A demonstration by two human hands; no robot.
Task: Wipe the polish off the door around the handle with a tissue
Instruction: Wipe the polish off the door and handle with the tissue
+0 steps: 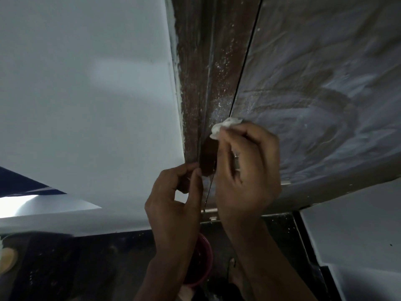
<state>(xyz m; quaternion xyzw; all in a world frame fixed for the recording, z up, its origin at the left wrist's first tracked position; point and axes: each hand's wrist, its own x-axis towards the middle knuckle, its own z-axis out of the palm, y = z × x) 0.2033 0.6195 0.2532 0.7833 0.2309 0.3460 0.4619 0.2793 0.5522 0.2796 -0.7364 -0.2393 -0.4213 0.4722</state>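
The door fills the upper right, its surface smeared with pale, streaky polish. A dark brown handle piece sits at the door's edge beside the brown wooden frame. My right hand pinches a crumpled white tissue and presses it against the door just above the handle. My left hand is below and left of the handle, its curled fingertips touching the handle's lower end. Part of the handle is hidden behind my right hand.
A white wall takes up the left. Below lies a dark speckled floor with a pink bowl partly hidden by my left forearm. A metal strip runs along the door at right.
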